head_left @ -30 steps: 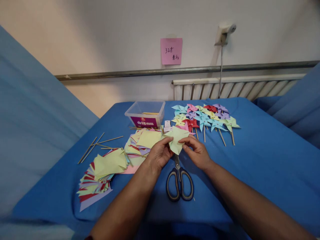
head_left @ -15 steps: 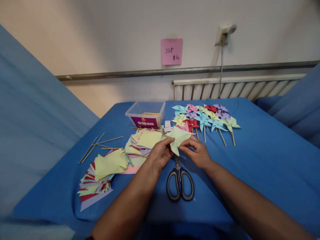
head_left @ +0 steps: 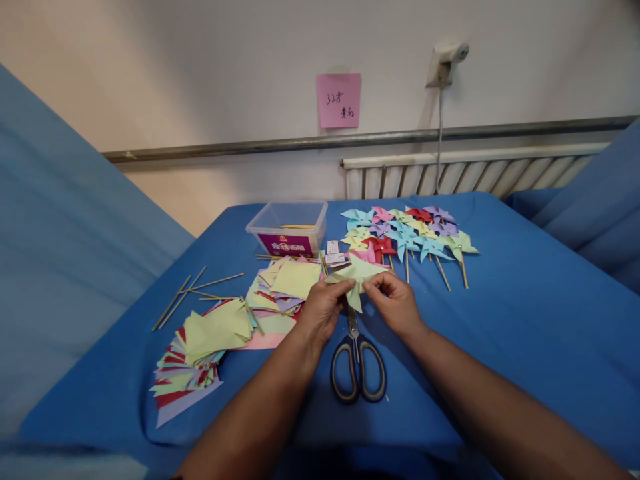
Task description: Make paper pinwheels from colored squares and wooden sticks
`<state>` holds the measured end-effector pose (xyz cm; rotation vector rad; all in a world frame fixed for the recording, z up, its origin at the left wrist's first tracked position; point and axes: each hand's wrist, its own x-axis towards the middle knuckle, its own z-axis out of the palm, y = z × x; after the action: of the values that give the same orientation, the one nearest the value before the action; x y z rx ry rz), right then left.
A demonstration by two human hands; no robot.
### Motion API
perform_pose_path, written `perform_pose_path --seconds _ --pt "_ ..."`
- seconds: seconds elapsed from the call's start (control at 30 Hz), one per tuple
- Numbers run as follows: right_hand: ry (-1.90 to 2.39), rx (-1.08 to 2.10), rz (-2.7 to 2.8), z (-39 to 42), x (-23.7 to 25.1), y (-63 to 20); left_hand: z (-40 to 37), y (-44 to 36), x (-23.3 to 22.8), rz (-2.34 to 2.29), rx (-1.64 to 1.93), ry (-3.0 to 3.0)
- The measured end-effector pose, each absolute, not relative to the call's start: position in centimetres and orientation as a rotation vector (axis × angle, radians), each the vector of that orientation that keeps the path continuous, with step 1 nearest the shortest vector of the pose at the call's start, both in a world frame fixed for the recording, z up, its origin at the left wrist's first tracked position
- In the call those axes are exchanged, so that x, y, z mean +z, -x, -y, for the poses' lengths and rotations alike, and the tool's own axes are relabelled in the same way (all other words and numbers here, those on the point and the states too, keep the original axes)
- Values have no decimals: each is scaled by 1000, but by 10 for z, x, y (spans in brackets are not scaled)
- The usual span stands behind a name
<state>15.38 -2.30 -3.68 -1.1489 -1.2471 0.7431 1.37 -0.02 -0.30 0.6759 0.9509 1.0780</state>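
Observation:
A pale green paper pinwheel [head_left: 361, 270], without a visible stick, is held up between my hands over the middle of the table. My left hand [head_left: 327, 303] pinches it from the left, thumb pressed on the folded paper near the centre. At the right, my right hand [head_left: 393, 300] grips its edge between thumb and fingers. Dark-handled scissors [head_left: 357, 367] lie just below, their blades partly hidden under the paper and hands. Stacks of coloured paper sheets [head_left: 217, 333] and a second pile [head_left: 295, 280] are to the left of my left hand.
Finished pinwheels on sticks [head_left: 405, 237] lie in rows at the back right. A clear plastic box [head_left: 287, 227] holding sticks stands at the back, with small white boxes [head_left: 334, 252] beside it. Loose wooden sticks [head_left: 193, 290] lie on the left of the blue-covered table [head_left: 500, 347].
My right fingers have shifted in toward the pinwheel's centre, and its lower point has turned slightly. The whole view has moved a little; the other things stay put.

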Motion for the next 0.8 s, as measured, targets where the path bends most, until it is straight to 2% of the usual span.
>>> perform_pose_path --seconds 0.8 --pt "1164 809 1202 22 -37 -153 1 -14 -3 -975 1069 -697"
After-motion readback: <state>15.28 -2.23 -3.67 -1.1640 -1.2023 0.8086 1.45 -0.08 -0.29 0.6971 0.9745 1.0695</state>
